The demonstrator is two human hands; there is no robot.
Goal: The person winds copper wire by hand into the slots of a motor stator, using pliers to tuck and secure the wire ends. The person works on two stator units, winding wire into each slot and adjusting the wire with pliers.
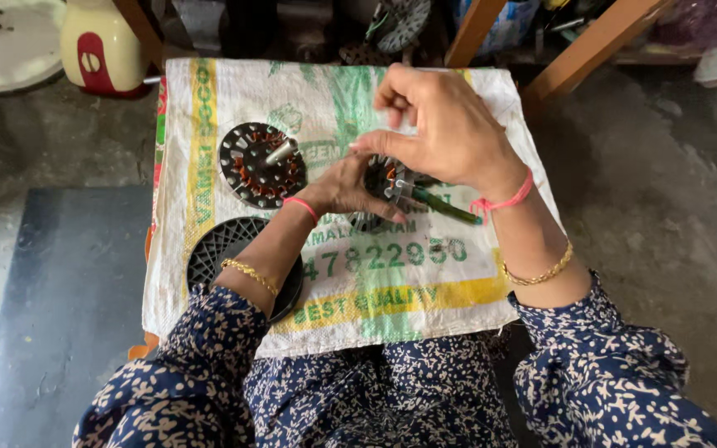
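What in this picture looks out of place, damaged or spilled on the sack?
Nothing stands out. The left hand steadies a round motor part on the woven sack. The right hand is raised over it. A second motor part and a black grille lie flat, nothing spilled.

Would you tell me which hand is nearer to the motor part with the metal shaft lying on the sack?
The left hand: it lies just right of the shafted motor part, gripping another round part. The right hand is raised farther right.
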